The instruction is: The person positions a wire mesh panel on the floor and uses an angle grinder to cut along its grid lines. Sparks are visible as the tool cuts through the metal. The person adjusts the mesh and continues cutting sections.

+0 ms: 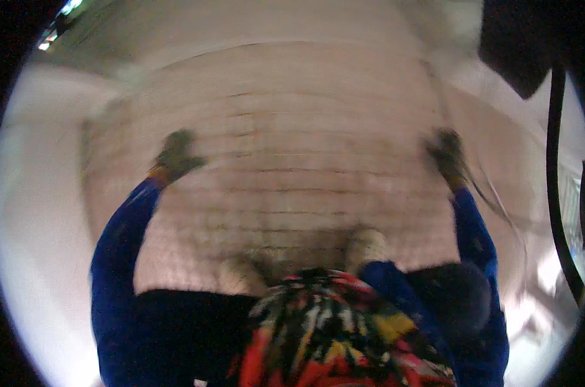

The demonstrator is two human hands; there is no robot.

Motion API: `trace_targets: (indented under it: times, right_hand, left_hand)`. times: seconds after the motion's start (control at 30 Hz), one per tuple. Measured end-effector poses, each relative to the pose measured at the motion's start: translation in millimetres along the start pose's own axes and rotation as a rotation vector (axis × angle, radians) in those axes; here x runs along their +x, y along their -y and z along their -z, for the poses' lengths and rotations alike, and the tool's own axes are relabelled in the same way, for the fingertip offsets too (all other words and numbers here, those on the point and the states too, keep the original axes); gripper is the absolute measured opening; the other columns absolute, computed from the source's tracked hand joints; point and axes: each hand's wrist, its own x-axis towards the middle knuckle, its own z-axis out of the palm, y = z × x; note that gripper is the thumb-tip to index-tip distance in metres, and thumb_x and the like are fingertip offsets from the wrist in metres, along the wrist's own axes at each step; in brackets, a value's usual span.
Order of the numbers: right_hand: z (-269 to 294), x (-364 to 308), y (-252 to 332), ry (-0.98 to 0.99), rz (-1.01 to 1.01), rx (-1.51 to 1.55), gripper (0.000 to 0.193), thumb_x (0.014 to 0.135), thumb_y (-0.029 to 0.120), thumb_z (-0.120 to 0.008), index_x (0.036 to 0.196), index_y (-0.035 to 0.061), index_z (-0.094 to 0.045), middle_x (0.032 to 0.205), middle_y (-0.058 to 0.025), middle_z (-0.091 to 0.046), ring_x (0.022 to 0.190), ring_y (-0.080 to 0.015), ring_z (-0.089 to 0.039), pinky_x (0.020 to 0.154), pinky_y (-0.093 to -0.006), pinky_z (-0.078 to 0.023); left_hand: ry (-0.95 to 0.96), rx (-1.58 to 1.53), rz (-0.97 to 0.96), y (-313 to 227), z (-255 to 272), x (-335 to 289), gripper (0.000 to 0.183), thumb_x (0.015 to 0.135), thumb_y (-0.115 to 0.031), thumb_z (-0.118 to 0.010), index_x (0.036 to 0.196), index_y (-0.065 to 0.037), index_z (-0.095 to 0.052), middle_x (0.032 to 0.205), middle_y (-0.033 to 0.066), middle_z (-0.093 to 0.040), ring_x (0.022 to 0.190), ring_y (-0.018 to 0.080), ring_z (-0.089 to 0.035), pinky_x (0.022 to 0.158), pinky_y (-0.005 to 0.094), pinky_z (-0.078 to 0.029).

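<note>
My left hand [176, 155], in a dark grey-green glove, is at the left part of a broad pinkish surface [292, 200] with dark lines running across it. Its thumb stands apart from the fingers, and I see nothing held. Across from it, at the right part of the same surface, my right hand [448, 155] wears a similar glove. That one is blurred, but its fingers look apart and no object shows in them. Whether either palm presses on the surface I cannot tell. A thin pale cord [492, 193] runs beside my right hand.
Two pale shoes [364, 248] show at the lower middle. Multicoloured patterned cloth [331, 329] fills the bottom centre. At the upper right hangs a dark block [515, 45], with a thick black cable [554, 174] curving down. Whitish surfaces [44, 213] border the pinkish area.
</note>
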Motion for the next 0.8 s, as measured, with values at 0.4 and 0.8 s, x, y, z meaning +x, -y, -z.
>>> trace_targets:
  times: [0.4,0.8]
  right_hand:
    - [0.3,14.5,-39.7,-0.16,-0.016,-0.198,0.048,0.087,0.038,-0.062,0.125,0.0083,-0.062,0.129,-0.0173,-0.06,0.118,-0.036,-0.055,0.102,-0.0441,-0.044]
    - [-3.1,8.1,-62.6,-0.172,0.078,-0.065,0.035,0.087,0.038,-0.059,0.101,0.0075,-0.068,0.101,-0.0186,-0.068,0.099,-0.0384,-0.063,0.088,-0.0489,-0.049]
  left_hand:
    - [-0.088,-0.016,0.091,-19.5,18.1,-25.6,0.076,0.063,-0.038,-0.087,0.122,-0.001,-0.058,0.125,0.0199,-0.056,0.12,0.0383,-0.05,0.105,0.0459,-0.039]
    - [0.055,-0.035,0.288,-7.5,9.1,-10.5,0.084,0.065,-0.044,-0.087,0.129,-0.001,-0.055,0.139,0.0204,-0.05,0.133,0.0363,-0.041,0.115,0.0422,-0.031]
